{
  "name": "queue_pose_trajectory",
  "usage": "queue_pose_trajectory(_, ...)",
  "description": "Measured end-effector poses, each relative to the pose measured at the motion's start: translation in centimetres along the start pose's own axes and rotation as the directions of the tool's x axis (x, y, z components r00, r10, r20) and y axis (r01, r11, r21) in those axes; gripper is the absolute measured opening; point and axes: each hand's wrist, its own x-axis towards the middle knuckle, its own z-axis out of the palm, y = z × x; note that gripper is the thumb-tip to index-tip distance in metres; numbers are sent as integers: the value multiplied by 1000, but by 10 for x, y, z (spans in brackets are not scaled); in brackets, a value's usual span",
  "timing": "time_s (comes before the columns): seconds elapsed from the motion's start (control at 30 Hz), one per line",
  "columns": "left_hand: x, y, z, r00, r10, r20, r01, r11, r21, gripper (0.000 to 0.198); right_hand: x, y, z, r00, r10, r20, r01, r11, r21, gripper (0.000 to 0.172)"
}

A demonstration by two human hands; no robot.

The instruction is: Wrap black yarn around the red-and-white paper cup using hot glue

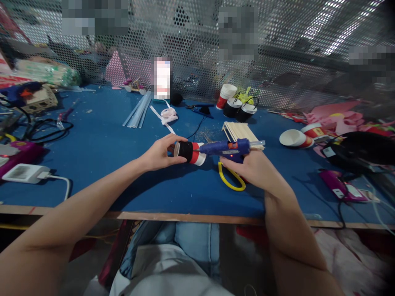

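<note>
My left hand (pixel 160 153) is closed around a paper cup (pixel 196 153) lying on its side above the blue table. A black band wraps the cup near my fingers, with red and white showing beyond it. In my right hand (pixel 256 168) is a blue glue gun (pixel 224 148), its nozzle against or very close to the cup's side near the edge of the black band. A clear glue stick (pixel 257 143) pokes out of the gun's back. Below the gun, a yellow scissors handle (pixel 232 181) lies on the table, partly hidden by my right hand.
Behind the gun lies a small wooden-stick piece (pixel 242 132). Black-wrapped cups (pixel 232 107) stand farther back, by a white ribbon roll (pixel 169 115) and several glue sticks (pixel 138 111). Loose cups (pixel 293 138) lie right. A mesh screen (pixel 197 49) bounds the back.
</note>
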Motion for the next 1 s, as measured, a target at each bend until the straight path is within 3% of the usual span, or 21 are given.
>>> queue_pose_trajectory(0.53,1,6,-4,974,216,61,-222,968,119,49,5,5,3,994,-35,-104,26,996,-90,18)
queue_pose_trajectory(0.8,1,4,-5,972,228,61,-235,958,165,47,2,1,0,999,3,-40,-4,999,-37,18)
queue_pose_trajectory(1.0,0,9,-5,965,240,102,-255,952,170,45,5,1,1,997,-20,-71,17,999,-40,16)
